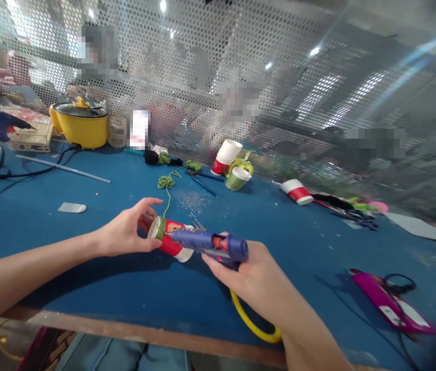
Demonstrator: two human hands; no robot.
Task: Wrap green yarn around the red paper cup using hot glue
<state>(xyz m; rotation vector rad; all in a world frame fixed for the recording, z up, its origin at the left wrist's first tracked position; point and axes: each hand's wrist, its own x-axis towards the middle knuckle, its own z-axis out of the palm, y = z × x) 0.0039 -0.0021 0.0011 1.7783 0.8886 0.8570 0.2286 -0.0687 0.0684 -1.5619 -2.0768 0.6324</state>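
My left hand (125,229) is closed around the end of a red-and-white paper cup (170,246) lying on its side. Green yarn (160,226) is wrapped round that end, and a strand runs back to a loose heap on the table. My right hand (258,281) grips a blue hot glue gun (198,241), its nozzle pointing left at the wrapped part of the cup. Whether the tip touches the yarn I cannot tell. Under the right hand lie scissors with a yellow handle (254,329), partly hidden.
On the blue table (125,304) stand a yellow electric pot (85,129), stacked paper cups (227,154) and a green cup (237,179). Another cup (297,191) lies right. A second glue gun (3,123) is far left; a magenta packet (390,301) lies right. Perforated metal screen (187,67) rises behind.
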